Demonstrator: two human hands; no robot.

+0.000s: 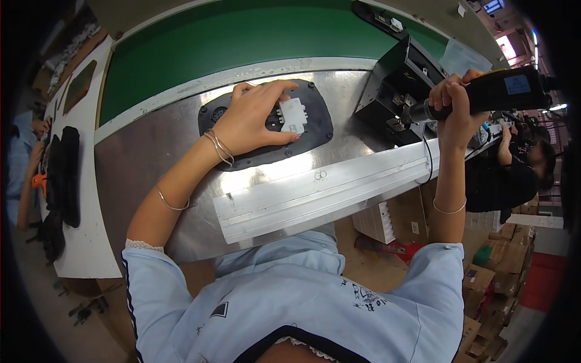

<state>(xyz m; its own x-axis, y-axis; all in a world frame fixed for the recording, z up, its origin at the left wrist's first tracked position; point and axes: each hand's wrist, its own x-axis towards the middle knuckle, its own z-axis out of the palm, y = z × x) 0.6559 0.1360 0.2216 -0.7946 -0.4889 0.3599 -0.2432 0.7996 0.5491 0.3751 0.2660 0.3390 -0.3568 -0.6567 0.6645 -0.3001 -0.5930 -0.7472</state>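
My left hand (254, 118) lies over a dark, rounded plastic panel (318, 112) on the metal bench, its thumb and fingers spread apart. Between the thumb and forefinger sits a white plastic block (293, 116) with small tabs, set on the panel; the thumb tip is right by its lower edge. My right hand (454, 106) is closed around a black electric screwdriver (496, 91), held sideways at the right. The driver's metal nose points left, over black open bins (402, 91) with small parts inside. What those parts are is too small to tell.
A long white metal rail (327, 190) lies along the bench's near edge. A green board (242, 42) stands behind. A dark cable (431, 160) hangs by the bins. Co-workers are at the far left and right; cardboard boxes (502, 260) are stacked at lower right.
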